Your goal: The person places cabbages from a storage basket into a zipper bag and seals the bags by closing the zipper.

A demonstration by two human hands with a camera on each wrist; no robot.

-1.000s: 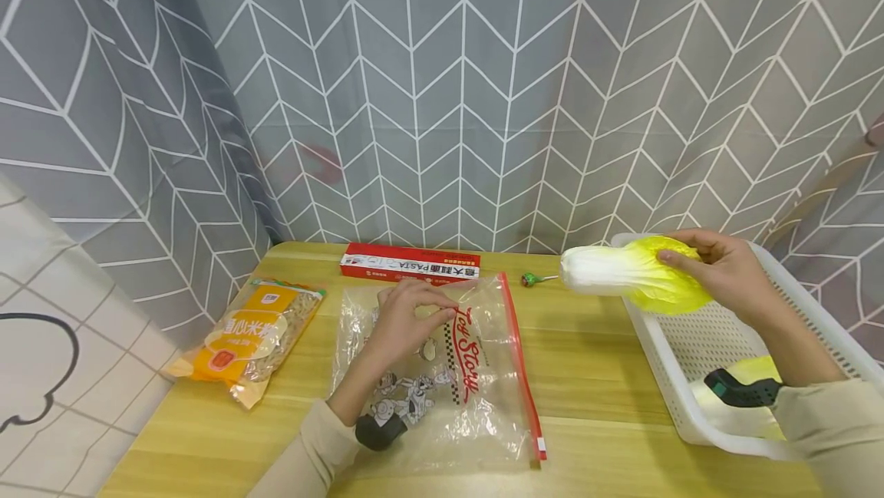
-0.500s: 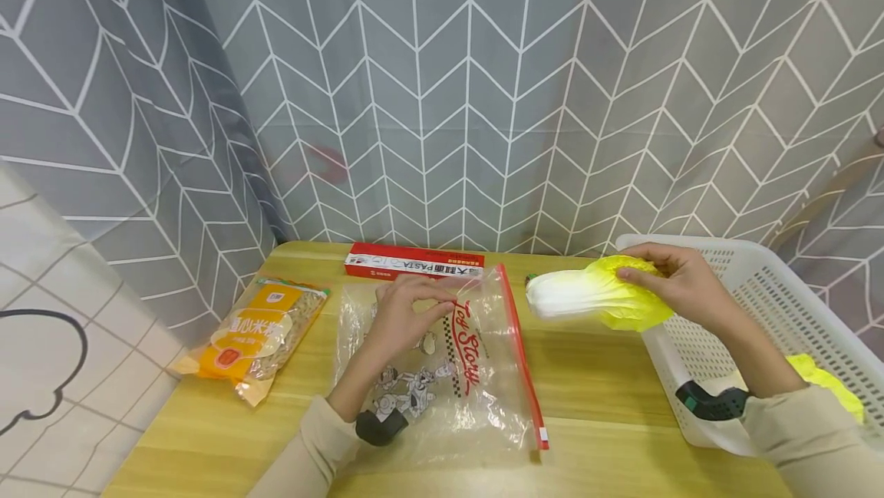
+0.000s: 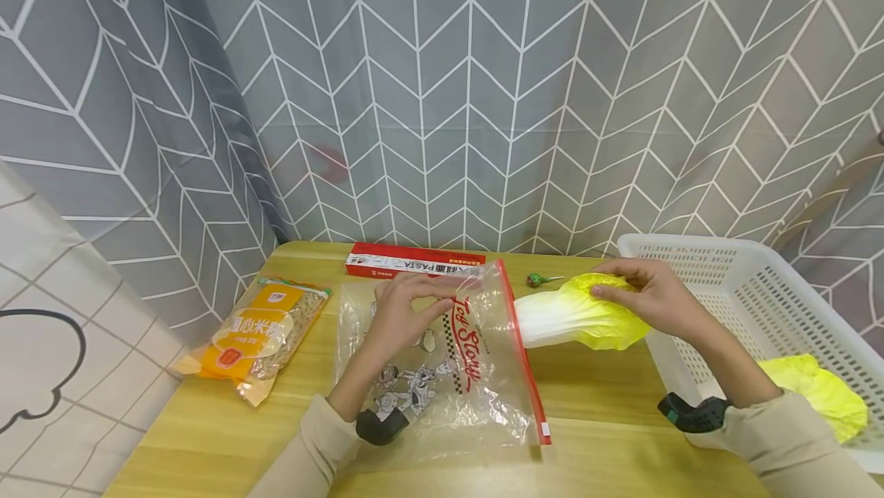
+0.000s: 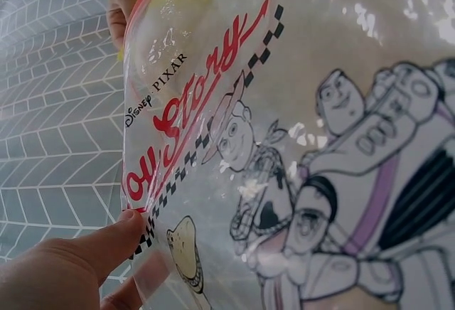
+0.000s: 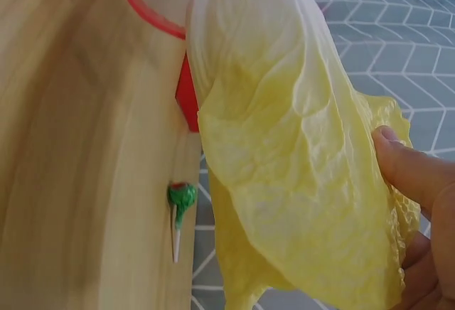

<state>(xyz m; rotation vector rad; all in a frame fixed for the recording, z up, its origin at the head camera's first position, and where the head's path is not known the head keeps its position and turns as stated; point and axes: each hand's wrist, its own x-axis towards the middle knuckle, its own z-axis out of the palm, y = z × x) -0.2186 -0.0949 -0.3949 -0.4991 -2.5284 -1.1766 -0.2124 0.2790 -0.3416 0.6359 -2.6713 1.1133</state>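
At centre frame, the left hand's (image 3: 404,315) thumb and fingers pinch the clear bag (image 3: 499,387) left of its red edge, probably to hold the mouth open. Right of centre, the right hand's (image 3: 656,300) fingers are clamped on the leafy yellow end of the cabbage (image 3: 569,315), leaving the white end free at that mouth. 1 other cabbage (image 3: 822,398) lies in the basket (image 3: 697,252), lower right.

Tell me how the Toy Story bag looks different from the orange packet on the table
The Toy Story bag is mostly clear with a red edge, while the orange packet has a large orange panel. The left hand pinches the bag, but no hand touches the packet. The bag looks larger than the packet. Both carry printing and have see-through parts.
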